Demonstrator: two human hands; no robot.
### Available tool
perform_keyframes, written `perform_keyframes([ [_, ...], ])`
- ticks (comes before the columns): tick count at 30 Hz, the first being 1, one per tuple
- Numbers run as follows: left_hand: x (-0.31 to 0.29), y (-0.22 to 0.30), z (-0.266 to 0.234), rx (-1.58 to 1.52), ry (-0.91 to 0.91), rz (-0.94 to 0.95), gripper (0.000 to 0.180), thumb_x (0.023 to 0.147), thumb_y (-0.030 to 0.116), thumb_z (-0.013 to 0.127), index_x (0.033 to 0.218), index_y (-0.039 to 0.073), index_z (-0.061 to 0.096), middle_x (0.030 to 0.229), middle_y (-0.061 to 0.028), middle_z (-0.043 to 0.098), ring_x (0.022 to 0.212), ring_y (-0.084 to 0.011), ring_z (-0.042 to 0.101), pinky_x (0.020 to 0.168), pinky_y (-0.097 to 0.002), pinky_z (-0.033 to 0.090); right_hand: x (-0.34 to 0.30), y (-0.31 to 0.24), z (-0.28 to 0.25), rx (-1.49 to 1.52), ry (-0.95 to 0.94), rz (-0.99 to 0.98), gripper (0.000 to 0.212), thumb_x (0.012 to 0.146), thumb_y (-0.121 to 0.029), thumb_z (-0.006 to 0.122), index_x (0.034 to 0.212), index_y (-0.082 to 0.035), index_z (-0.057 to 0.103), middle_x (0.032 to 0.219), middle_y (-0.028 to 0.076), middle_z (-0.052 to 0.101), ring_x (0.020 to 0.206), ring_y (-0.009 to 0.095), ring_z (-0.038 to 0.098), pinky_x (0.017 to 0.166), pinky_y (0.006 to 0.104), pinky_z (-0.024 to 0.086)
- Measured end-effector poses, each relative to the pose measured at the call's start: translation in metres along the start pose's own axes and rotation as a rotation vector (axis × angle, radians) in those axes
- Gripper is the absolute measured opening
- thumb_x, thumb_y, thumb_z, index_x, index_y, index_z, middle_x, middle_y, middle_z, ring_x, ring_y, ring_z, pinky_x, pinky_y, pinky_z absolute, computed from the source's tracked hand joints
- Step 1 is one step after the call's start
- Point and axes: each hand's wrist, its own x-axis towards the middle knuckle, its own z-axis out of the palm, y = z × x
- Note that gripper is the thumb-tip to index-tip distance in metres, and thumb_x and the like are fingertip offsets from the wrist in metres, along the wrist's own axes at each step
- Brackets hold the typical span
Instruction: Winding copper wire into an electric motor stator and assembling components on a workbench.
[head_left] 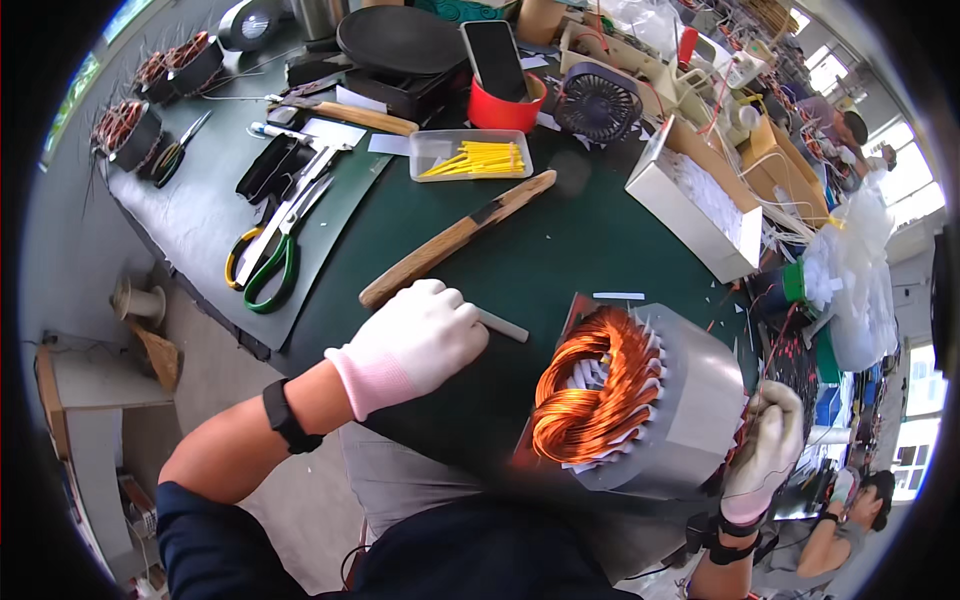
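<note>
A motor stator [690, 400] with a smooth silver-grey shell lies on its side on the green table. Thick orange copper windings [595, 395] bulge from its near-left end, with white insulation strips around the slots. My left hand [415, 335], in a white glove with a pink cuff, is closed on a pale grey rod [505, 325] that sticks out toward the stator. At the stator's far right end, my gloved right hand [768, 440] has curled fingers beside the other winding end. Whatever those fingers grip is hidden.
A wooden stick [455, 240] lies beyond my left hand. Farther back are green-handled scissors [275, 265], a caliper [290, 190], a clear tray [425, 165] of yellow strips and a small fan [598, 103]. An open white box [695, 200] stands right; a co-worker [850, 525] sits lower right.
</note>
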Motion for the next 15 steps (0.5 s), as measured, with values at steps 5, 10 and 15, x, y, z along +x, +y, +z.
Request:
perform_keyframes([
  [5,0.004,-0.011,-0.005,0.062,0.218,-0.07,0.008,0.082,0.014,0.068,0.084,0.009,0.063,0.08,-0.0061,0.059,0.082,-0.0252,0.064,0.076,-0.0387,0.052,0.027,-0.035,0.028,0.173,-0.017,-0.133,0.028,0.104,-0.016,0.046,0.117,0.002,0.062,0.094,0.005,0.056,0.074,0.01,0.05,0.066,0.024,0.04],
  [10,0.022,-0.022,0.007,0.067,0.026,-0.034,0.01,0.084,0.012,0.07,0.091,0.008,0.064,0.079,-0.0071,0.061,0.079,-0.027,0.067,0.073,-0.0398,0.053,0.04,-0.055,0.045,-0.166,-0.248,-0.081,0.031,0.106,-0.019,0.045,0.117,0.004,0.062,0.094,0.005,0.055,0.073,0.009,0.045,0.065,0.0251,0.038],
  [15,0.013,-0.017,-0.01,-0.429,0.362,-0.166,0.008,0.085,0.006,0.066,0.092,0.007,0.062,0.07,-0.0112,0.059,0.067,-0.0319,0.065,0.062,-0.0415,0.053,0.036,-0.052,0.056,-0.151,-0.232,-0.123,0.03,0.103,-0.014,0.043,0.116,0.006,0.062,0.094,0.005,0.056,0.079,0.009,0.044,0.07,0.0249,0.036],
])
